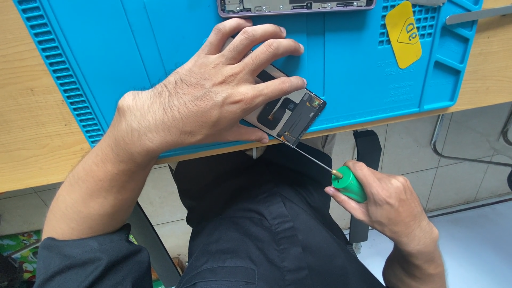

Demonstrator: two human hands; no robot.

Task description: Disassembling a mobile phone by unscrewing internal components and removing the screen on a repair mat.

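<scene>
Phone body (292,114), opened with its dark inner parts and flat cables showing, lies slantwise at the near edge of the blue work mat (346,64), one corner close to the mat's lip. That mat is the largest thing here: it covers most of the wooden tabletop (26,117), with ridged slots down its left border and small square compartments at the upper right. Bare wood shows to the left and along a thin strip on the right, and past the tabletop's near edge comes the drop to the person's lap and the tiled floor.

Left hand (213,96) lies spread flat over the phone body, fingers fanned and pressing down, apparently to pin it against the push of the tool. Right hand (389,205) hangs below the tabletop edge, closed around the green handle of a screwdriver (349,184); its thin shaft slants up and left so the tip meets the phone's exposed lower corner. Holding from off the edge gives the wrist free room to turn.

Farther back, a grey phone frame (296,6) lies across the mat's top, partly cut off. A yellow pry pick (404,34) rests over the compartments, well apart from both hands. Open mat lies between frame and phone.
</scene>
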